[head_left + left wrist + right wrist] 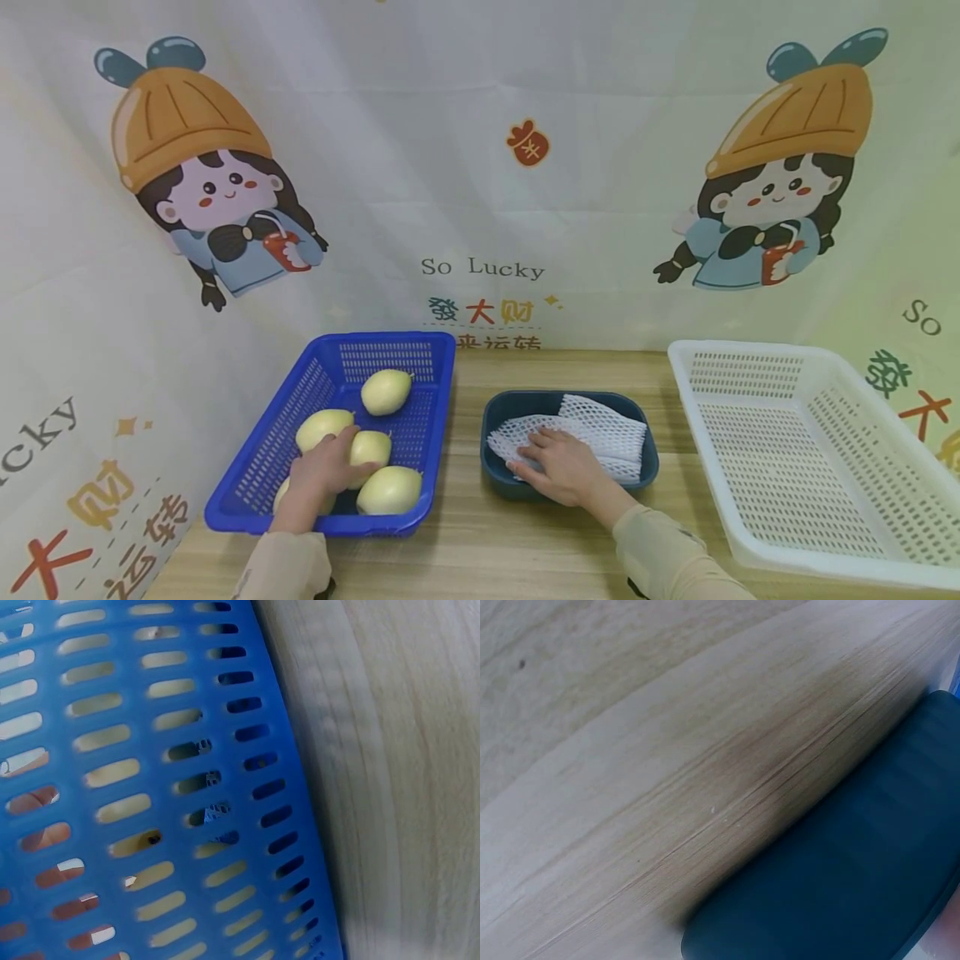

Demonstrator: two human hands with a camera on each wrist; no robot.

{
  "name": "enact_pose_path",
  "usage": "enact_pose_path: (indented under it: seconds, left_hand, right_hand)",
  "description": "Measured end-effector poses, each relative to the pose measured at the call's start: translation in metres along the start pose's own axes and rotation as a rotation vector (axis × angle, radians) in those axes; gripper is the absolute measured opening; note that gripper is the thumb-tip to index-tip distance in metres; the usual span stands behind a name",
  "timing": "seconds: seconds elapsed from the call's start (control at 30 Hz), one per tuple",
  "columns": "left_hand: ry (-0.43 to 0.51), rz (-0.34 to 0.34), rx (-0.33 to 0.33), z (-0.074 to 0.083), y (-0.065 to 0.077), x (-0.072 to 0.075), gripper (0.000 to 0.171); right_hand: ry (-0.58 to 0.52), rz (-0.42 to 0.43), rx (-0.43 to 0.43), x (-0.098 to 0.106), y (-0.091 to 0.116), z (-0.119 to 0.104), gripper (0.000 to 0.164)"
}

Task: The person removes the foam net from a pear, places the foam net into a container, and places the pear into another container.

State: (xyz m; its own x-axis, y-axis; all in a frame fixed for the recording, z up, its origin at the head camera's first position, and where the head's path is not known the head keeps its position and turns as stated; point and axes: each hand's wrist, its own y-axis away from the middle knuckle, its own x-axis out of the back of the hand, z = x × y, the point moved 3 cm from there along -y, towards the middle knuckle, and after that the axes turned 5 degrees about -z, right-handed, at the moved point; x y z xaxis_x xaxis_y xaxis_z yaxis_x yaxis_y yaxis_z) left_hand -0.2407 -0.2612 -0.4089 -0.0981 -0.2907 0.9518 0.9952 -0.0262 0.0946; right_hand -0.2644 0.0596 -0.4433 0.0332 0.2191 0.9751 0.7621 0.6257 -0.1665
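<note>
Inside the blue basket [442,400] lie several pale yellow-green pears. My left hand [318,475] reaches over the near side, its fingers and thumb spread around the middle pear [372,447]. Other pears lie about it: one behind [386,392], one at the right front [392,490] and others to the left, partly covered by the hand. My right hand [564,468] rests on white foam net sleeves [611,429] in a dark teal bin [498,404]; the fingers are spread over the netting. The left wrist view shows mostly the slotted basket wall [180,825], with bits of hand and pears behind it.
At the right stands a white slotted basket [795,475]. All the containers sit on a wood-grain table [465,533]. Behind and at the sides hangs a printed cloth [480,183]. In the right wrist view the teal bin's outer wall [840,877] fills the lower right.
</note>
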Motion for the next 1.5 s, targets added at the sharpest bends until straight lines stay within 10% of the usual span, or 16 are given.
enact_pose_path:
  seconds: [0.93,1.5]
  left_hand:
    - [0.012,-0.038,0.041,0.000,-0.003,-0.003,0.071]
    - [-0.063,0.054,0.050,0.013,0.007,0.007,0.066]
  right_hand:
    - [-0.025,-0.099,-0.003,-0.005,0.001,0.003,0.056]
    - [0.005,0.121,0.097,0.015,0.005,0.004,0.041]
